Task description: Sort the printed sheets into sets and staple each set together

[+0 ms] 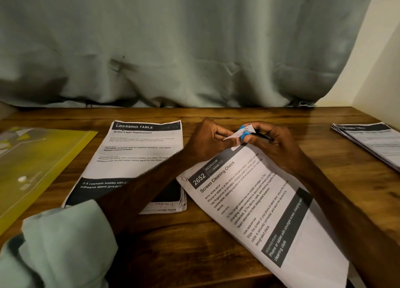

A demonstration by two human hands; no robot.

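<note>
Evidently, the far corner of the sheet set [259, 212] is pinched steady by the left hand [208, 141] so the blue stapler [245, 133], gripped in the right hand [273, 146], bites squarely.

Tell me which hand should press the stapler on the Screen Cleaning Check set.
Right. The right hand grips the blue stapler at the top corner of the Screen Cleaning Check set; the left hand pinches that corner and holds no tool.

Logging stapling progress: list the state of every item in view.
Screen Cleaning Check set: top corner lifted off table.
Blue stapler: gripped by right hand, on that corner.
Left hand: pinches that corner.
Dressing Table stack: flat on table.
Yellow folder: flat, closed.
Right-edge stack: flat.
</note>
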